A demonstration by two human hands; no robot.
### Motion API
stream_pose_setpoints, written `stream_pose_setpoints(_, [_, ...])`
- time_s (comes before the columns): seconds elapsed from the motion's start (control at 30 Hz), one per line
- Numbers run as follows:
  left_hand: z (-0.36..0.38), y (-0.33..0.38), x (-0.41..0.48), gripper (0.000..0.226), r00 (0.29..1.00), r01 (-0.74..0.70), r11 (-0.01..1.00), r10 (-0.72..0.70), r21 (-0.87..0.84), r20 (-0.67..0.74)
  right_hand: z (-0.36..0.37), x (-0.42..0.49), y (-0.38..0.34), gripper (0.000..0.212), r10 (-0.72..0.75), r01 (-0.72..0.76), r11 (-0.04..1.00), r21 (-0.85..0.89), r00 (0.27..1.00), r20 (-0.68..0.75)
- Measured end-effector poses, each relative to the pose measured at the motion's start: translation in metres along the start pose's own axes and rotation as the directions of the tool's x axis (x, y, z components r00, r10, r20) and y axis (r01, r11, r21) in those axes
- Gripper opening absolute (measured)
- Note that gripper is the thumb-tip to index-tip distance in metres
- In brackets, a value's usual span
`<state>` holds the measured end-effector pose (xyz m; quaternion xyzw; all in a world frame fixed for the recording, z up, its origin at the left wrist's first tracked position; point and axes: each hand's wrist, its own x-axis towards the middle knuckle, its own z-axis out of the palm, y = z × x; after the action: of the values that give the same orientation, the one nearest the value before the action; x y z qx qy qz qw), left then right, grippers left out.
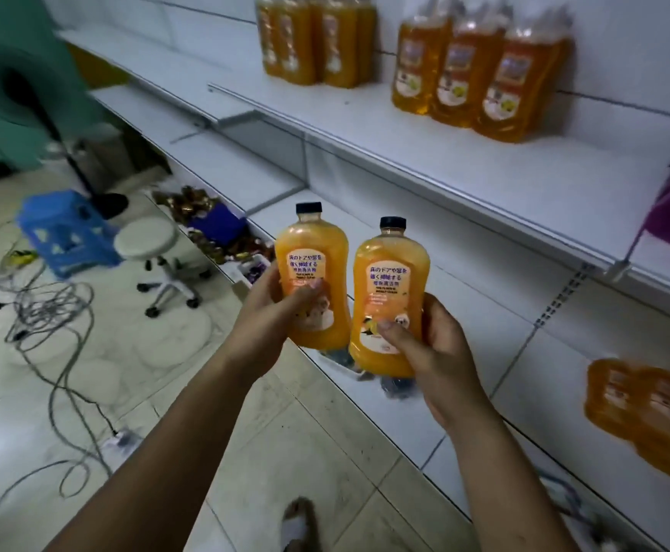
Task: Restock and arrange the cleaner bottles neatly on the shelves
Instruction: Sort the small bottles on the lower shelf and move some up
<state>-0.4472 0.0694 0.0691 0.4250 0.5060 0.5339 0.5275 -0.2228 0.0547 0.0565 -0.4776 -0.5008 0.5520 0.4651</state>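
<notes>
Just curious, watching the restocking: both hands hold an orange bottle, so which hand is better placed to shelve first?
Probably the right hand. The right bottle is nearer the shelf holding three orange bottles; the left hand and left bottle sit farther from it.

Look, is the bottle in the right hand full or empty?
Nearly full: orange liquid fills the bottle up to its neck, just under the black cap. The right hand holds it upright.

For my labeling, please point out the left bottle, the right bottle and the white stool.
left bottle (311, 241): head view, orange body above the label.
right bottle (391, 252): head view, orange body above the label.
white stool (145, 237): head view, round seat.
</notes>
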Motion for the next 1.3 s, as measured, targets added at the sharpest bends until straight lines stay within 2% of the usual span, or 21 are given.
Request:
stream_pose_setpoints(0.07, [-0.018, 0.023, -0.003, 0.064, 0.997, -0.071, 0.997, 0.071, 0.010, -0.039, 0.022, 0.004, -0.020, 0.051, -0.060, 0.060, 0.998, -0.004, 0.998, 0.008])
stream_pose_setpoints(0.17, [-0.044, 0.059, 0.001, 0.050, 0.984, -0.162, 0.986, 0.164, 0.033, -0.062, 0.051, 0.019, -0.045, 0.046, -0.148, 0.148, 0.988, -0.050, 0.989, 0.007])
stream_pose_setpoints(0.37, [-0.112, 0.103, 0.031, 0.042, 0.963, -0.250, 0.963, 0.258, 0.099, -0.082, 0.108, 0.068, -0.082, 0.044, -0.290, 0.292, 0.950, -0.108, 0.957, 0.034])
stream_pose_setpoints(0.57, [-0.197, 0.132, 0.094, 0.042, 0.950, -0.274, 0.951, 0.291, 0.140, -0.117, 0.187, 0.140, -0.103, 0.042, -0.323, 0.322, 0.946, -0.020, 0.946, -0.033])
stream_pose_setpoints(0.73, [-0.241, 0.160, 0.153, 0.043, 0.942, -0.301, 0.943, 0.317, 0.140, -0.111, 0.230, 0.194, -0.122, 0.038, -0.350, 0.350, 0.936, -0.028, 0.925, -0.150])
stream_pose_setpoints(0.97, [-0.263, 0.186, 0.256, 0.068, 0.906, -0.400, 0.899, 0.417, 0.176, -0.071, 0.244, 0.278, -0.147, 0.044, -0.402, 0.400, 0.915, -0.057, 0.888, -0.223])
stream_pose_setpoints(1.3, [-0.255, 0.209, 0.404, 0.073, 0.877, -0.472, 0.849, 0.480, 0.237, 0.029, 0.232, 0.407, -0.178, 0.046, -0.449, 0.417, 0.893, -0.166, 0.822, -0.349])
